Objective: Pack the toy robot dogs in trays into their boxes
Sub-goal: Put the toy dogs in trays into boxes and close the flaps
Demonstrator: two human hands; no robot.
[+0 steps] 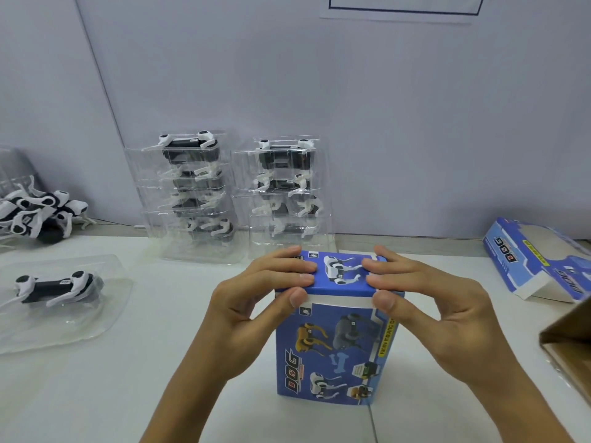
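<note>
A blue toy-dog box stands upright on the white table, straight in front of me. My left hand and my right hand hold its top end. The fingers of both lie across the top flap, and both thumbs press the white strip at the front edge, pinching the flap. Whatever is inside the box is hidden. A black-and-white robot dog lies in a clear tray at the left. Two stacks of clear trays with dogs stand by the wall.
Several loose robot dogs are piled at the far left by the wall. An unfilled blue box lies on its side at the right. A brown cardboard carton juts in at the right edge.
</note>
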